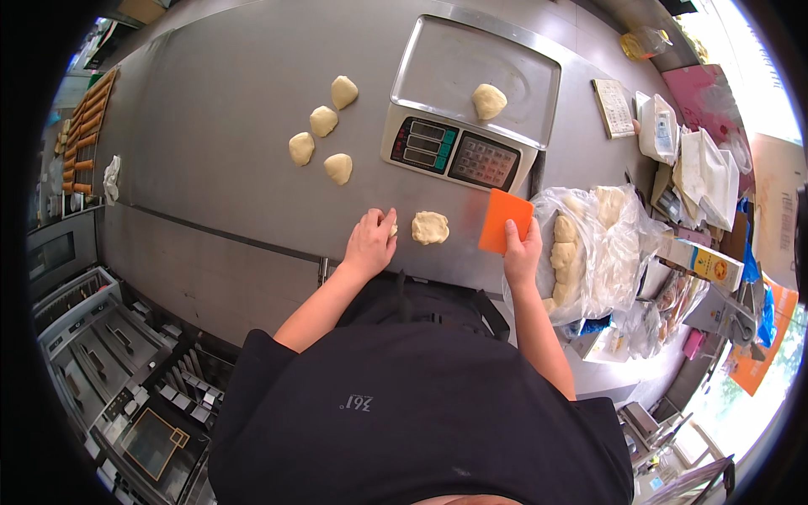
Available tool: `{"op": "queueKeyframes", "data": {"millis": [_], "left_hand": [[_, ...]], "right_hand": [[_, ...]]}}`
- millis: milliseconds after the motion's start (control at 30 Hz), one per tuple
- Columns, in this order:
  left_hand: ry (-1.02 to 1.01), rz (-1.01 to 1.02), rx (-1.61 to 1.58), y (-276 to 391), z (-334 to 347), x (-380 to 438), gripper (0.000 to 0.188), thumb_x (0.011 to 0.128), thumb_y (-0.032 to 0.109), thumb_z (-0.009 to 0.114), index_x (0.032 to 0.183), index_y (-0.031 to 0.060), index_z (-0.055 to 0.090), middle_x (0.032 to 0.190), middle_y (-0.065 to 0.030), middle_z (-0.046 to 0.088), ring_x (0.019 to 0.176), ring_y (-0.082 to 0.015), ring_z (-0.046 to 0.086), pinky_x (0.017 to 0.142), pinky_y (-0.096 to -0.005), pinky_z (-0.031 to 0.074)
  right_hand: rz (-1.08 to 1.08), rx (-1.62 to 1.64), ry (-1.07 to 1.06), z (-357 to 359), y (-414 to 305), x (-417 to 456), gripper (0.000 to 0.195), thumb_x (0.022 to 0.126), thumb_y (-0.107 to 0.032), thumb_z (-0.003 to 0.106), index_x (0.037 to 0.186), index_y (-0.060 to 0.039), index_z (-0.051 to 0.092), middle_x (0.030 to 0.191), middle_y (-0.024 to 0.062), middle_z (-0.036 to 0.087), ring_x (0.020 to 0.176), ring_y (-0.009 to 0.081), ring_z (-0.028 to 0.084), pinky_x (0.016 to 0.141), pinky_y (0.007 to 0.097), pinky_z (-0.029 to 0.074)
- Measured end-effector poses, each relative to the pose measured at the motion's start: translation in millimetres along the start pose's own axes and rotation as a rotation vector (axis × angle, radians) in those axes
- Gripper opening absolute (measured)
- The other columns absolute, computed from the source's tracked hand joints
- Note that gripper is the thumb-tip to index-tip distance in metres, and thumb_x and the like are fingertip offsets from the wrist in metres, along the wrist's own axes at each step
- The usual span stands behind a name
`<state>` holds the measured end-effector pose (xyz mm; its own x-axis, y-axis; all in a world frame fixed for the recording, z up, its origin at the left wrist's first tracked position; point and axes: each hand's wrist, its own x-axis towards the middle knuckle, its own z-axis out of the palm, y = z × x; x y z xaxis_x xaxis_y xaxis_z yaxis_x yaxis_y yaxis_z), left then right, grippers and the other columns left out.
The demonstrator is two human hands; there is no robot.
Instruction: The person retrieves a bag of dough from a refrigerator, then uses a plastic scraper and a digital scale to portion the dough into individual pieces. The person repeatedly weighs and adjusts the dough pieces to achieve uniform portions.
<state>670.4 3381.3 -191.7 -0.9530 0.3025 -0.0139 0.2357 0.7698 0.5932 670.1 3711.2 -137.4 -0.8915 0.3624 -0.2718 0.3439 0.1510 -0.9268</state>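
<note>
An orange plastic dough scraper is held in my right hand, its blade pointing up and left over the steel table. My left hand curls around a small bit of dough, mostly hidden by the fingers. Between the two hands a flattened dough piece lies on the table. One dough ball rests on the metal pan of a digital scale. Several more dough balls lie left of the scale. To the right of my right hand, a large mass of dough sits in clear plastic.
The steel worktable spans the front. Behind the dough bag stand white plastic containers, an open notebook and a carton. A crumpled cloth lies at the far left, near a rack of baked rolls.
</note>
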Motion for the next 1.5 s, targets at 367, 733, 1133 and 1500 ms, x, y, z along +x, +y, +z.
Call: {"op": "queueKeyframes", "data": {"millis": [367,733,1133,1500], "left_hand": [[0.052,-0.171,-0.414,2.3,6.6,55.9,0.034,0.095,0.003,0.077,0.128,0.0005,0.070,0.107,-0.0179,0.068,0.097,-0.0404,0.069,0.084,-0.0454,0.059],[0.171,-0.175,-0.387,-6.5,21.9,50.9,0.032,0.094,0.006,0.079,0.125,0.0024,0.073,0.104,-0.0137,0.070,0.090,-0.0338,0.072,0.081,-0.0442,0.060],[0.161,-0.116,-0.107,-28.9,36.7,44.6,0.006,0.096,0.008,0.073,0.098,0.0034,0.076,0.095,-0.0153,0.070,0.086,-0.0408,0.071,0.076,-0.0490,0.059],[0.230,-0.186,-0.204,-9.2,-29.5,84.8,0.008,0.098,0.007,0.074,0.104,0.0026,0.072,0.092,-0.0137,0.069,0.078,-0.0310,0.070,0.071,-0.0431,0.057]], "right_hand": [[-0.069,0.006,-0.069,14.6,19.0,-9.9,0.025,0.107,-0.014,0.067,0.126,0.0027,0.065,0.111,0.0123,0.075,0.101,0.0197,0.070,0.093,0.0355,0.056],[-0.170,-0.290,-0.311,108.7,-10.4,-6.9,0.028,0.105,-0.019,0.066,0.126,-0.0025,0.058,0.107,0.0307,0.075,0.101,0.0541,0.071,0.083,0.0574,0.056],[-0.248,-0.665,-0.497,169.5,0.3,-9.4,0.031,0.105,-0.014,0.057,0.128,0.0030,0.047,0.086,0.0295,0.075,0.075,0.0534,0.072,0.073,0.0615,0.058],[-0.168,-0.344,-0.516,162.0,-3.6,13.4,0.028,0.107,-0.014,0.060,0.127,0.0011,0.048,0.084,0.0278,0.075,0.071,0.0442,0.075,0.063,0.0547,0.060]]}}
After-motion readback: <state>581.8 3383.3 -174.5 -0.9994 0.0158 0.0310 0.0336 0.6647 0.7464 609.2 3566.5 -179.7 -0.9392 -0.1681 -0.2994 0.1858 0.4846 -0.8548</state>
